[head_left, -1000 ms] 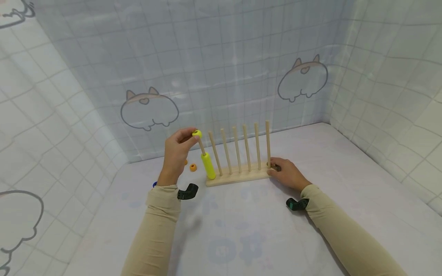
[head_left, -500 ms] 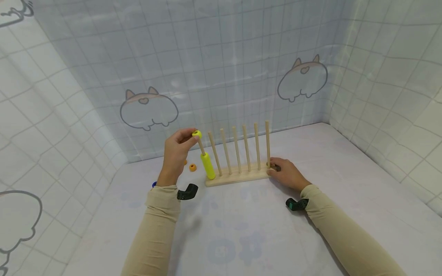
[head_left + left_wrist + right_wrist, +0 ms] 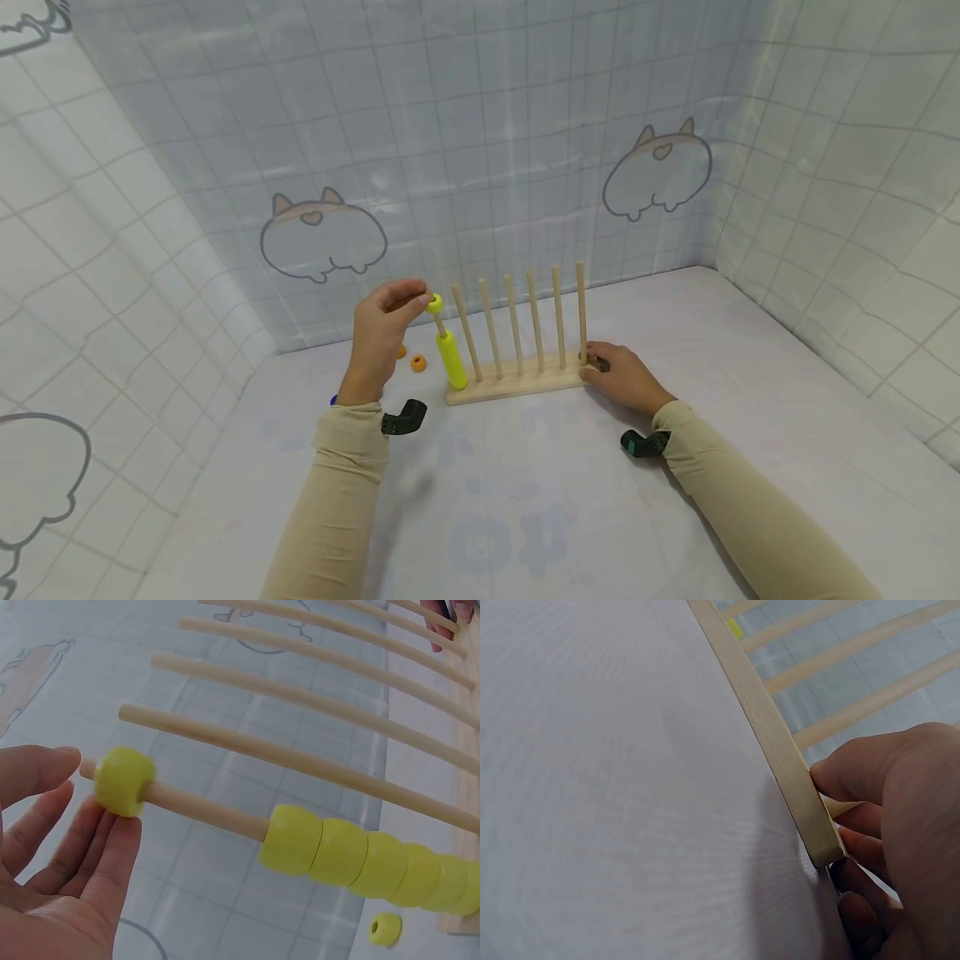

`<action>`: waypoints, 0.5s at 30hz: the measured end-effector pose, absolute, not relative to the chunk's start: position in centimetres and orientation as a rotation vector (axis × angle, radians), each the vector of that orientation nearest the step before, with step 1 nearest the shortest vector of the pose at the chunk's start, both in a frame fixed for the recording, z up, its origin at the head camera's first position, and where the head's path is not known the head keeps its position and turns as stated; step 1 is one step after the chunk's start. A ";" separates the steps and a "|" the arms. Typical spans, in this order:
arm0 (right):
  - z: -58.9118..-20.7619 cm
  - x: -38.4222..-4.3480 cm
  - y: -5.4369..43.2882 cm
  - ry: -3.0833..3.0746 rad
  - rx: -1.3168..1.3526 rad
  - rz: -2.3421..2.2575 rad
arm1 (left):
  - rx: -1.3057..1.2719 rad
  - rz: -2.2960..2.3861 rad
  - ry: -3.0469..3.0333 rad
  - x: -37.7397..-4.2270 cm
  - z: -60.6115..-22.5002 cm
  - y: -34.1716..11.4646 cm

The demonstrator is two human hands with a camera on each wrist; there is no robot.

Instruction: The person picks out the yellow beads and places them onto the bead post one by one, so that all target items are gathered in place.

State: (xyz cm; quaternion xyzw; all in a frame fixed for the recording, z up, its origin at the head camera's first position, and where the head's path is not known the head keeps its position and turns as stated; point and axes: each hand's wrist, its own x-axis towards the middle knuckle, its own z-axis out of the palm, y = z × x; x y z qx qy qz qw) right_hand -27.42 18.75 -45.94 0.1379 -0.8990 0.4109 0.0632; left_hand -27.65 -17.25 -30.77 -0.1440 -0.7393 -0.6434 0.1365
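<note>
A yellow bead point(image 3: 126, 781) sits round the upper part of the leftmost peg, just below its tip. My left hand point(image 3: 378, 333) is beside it: the fingertips touch the bead's underside, while the thumb point(image 3: 45, 769) is apart from it, near the peg's tip. Lower on that peg is a stack of several yellow beads point(image 3: 452, 360), with bare peg between stack and upper bead. The wooden peg rack point(image 3: 517, 385) stands upright, its other pegs bare. At its right end my right hand point(image 3: 622, 379) grips the base, thumb on top and fingers around the end.
Orange beads point(image 3: 418, 363) lie on the table behind the left hand, and a blue bead point(image 3: 334, 400) is mostly hidden by the left wrist. A loose yellow bead point(image 3: 385, 929) shows beyond the stack in the left wrist view. Printed cloth walls point(image 3: 480, 167) enclose the table.
The upper yellow bead has slipped slightly down the peg, out of the left thumb and finger pinch. The left hand has shifted slightly left; the right hand and rack have stayed put.
</note>
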 end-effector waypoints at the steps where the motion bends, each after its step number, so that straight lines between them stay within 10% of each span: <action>1: -45.9 -27.4 18.8 -2.717 0.417 1.238 | -0.421 -1.857 -2.141 -27.6 -30.8 -17.3; 15: -46.0 -27.5 18.8 -2.715 0.409 1.240 | -0.379 -1.940 -2.136 -28.6 -32.3 -18.8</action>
